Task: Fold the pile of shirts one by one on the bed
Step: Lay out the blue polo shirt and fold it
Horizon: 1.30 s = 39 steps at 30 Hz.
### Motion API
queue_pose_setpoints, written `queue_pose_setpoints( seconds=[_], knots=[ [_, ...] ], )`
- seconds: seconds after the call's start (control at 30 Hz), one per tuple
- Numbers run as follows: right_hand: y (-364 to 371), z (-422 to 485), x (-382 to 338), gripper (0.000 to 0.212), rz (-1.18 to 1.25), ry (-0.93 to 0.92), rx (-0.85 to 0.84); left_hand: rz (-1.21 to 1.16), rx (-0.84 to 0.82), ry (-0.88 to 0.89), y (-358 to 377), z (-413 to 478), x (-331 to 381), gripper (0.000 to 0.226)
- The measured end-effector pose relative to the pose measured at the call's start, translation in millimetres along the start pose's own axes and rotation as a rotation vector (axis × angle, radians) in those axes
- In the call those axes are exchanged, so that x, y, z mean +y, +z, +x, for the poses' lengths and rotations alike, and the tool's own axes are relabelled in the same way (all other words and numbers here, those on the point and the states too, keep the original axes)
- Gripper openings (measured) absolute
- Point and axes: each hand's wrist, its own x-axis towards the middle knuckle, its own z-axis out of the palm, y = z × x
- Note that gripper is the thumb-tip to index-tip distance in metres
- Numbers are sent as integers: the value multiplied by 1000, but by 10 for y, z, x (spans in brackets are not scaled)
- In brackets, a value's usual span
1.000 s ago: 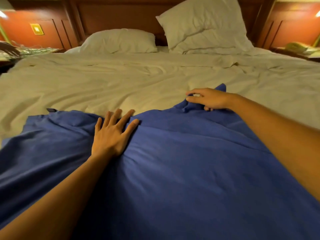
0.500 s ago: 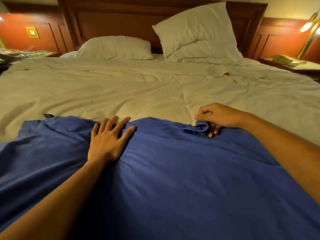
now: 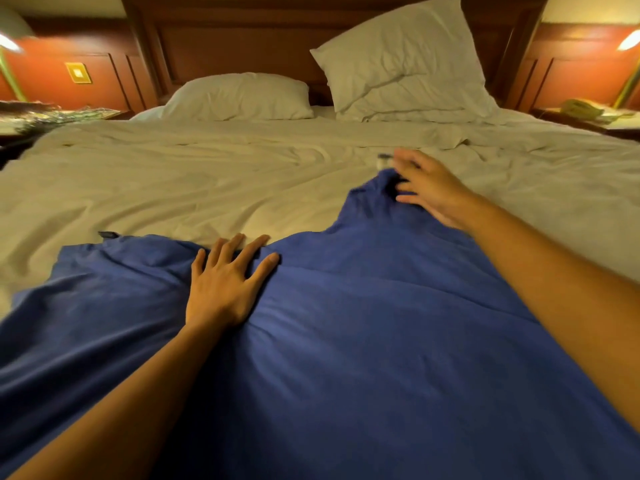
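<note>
**Blue shirt spread across the near end of the bed**

The bed point(image 3: 207, 174), under a rumpled cream sheet, fills most of the frame. A dark wooden headboard point(image 3: 242, 46) runs along the top. The blue shirt point(image 3: 346, 341) covers the lower half of the picture, lying on the sheet. Its far edge rises to a peak right of centre.

Two white pillows sit at the head. A flat pillow point(image 3: 239, 97) lies upper centre-left, and a propped pillow point(image 3: 405, 60) leans on the headboard at upper right.

Both forearms come in from the bottom corners and hide strips of the shirt. The left hand point(image 3: 225, 282) lies palm down on the cloth near its far edge, fingers straight and spread, grasping nothing. The right hand point(image 3: 433, 192) is at the shirt's peak and partly covers it. It is motion-blurred, so whether its fingers pinch the cloth cannot be told.

A cluttered nightstand point(image 3: 52, 114) stands at the left edge. Another at the right edge carries a pale telephone-like object point(image 3: 581, 107) under a lit lamp point(image 3: 628, 41). A yellow wall plate point(image 3: 78, 73) glows at upper left. A small dark tag point(image 3: 106, 234) shows at the shirt's left far corner.
</note>
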Motion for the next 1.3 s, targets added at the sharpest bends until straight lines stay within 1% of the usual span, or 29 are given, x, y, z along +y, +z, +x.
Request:
queue_pose_setpoints(
  seconds=[0.03,0.07,0.1,0.13,0.17,0.2,0.27,0.3,0.33,0.37,0.4,0.43,0.47,0.53,0.57,0.63,0.67,0.73,0.8,0.87,0.93,0.97,1.0,1.07,1.1,1.13,1.2,1.3],
  knots=[
    [103,94,113,54,-115,-12,-79,-3,1,0,-2,0,4,75],
    [241,141,263,58,-336,-11,-175,-4,0,-2,-4,-2,5,75],
    [375,149,437,58,-609,7,-259,-4,-2,-2,-5,-5,6,74],
    [470,147,584,58,-846,14,-284,-2,-7,-1,-6,-5,8,74],
    [527,137,663,58,-965,23,-286,-2,-11,-3,-6,-12,6,74],
    [546,138,689,59,-991,25,-281,-3,-10,-4,-6,-16,5,74],
    [503,152,650,59,-960,15,-265,-2,-8,-4,-1,-11,1,74],
    [451,141,626,57,-957,-11,-231,2,-11,-5,1,-8,3,75],
    [401,113,612,54,-985,-56,-150,4,-11,-5,4,-3,4,75],
    [346,53,600,51,-1032,-89,-32,5,-9,-7,2,0,3,75],
    [273,-17,614,48,-1067,-85,84,5,-8,-7,2,-4,2,75],
    [168,-96,639,47,-1075,-43,177,4,-7,-5,2,-3,7,75],
    [50,-176,666,49,-1056,23,231,3,-6,-4,-1,-6,8,76],
    [-234,-298,746,55,-952,130,239,3,-11,-6,-10,-8,9,77],
    [-364,-345,777,56,-903,137,214,2,-13,-6,-13,-6,11,77],
    [-552,-426,835,45,-825,73,173,4,-18,-8,-19,-10,13,77],
    [-615,-442,849,37,-829,51,183,3,-20,-10,-22,-9,19,76],
    [-676,-398,826,30,-939,104,260,0,-19,-14,-30,-15,27,75],
    [-654,-276,752,32,-1070,158,366,-1,-23,-17,-34,-23,28,75],
    [-528,-90,649,35,-1019,68,407,-5,-19,-16,-33,-23,25,75],
    [-301,148,522,36,-887,-48,325,-4,-9,-15,-35,-20,29,74],
    [-169,285,468,39,-839,-61,262,-3,-5,-14,-36,-20,31,73],
    [-41,407,442,44,-822,-37,191,-4,-1,-15,-36,-24,32,73],
    [192,581,464,60,-886,120,66,-5,7,-9,-33,-26,37,72],
    [289,636,522,68,-944,199,45,-6,10,-5,-28,-24,34,72],
    [368,665,588,69,-990,243,71,-9,14,-2,-19,-18,34,71],
    [491,684,694,55,-1022,223,184,-10,25,7,1,-12,26,70],
    [580,751,778,36,-947,143,288,-12,36,18,24,-5,3,71]
  ],
)
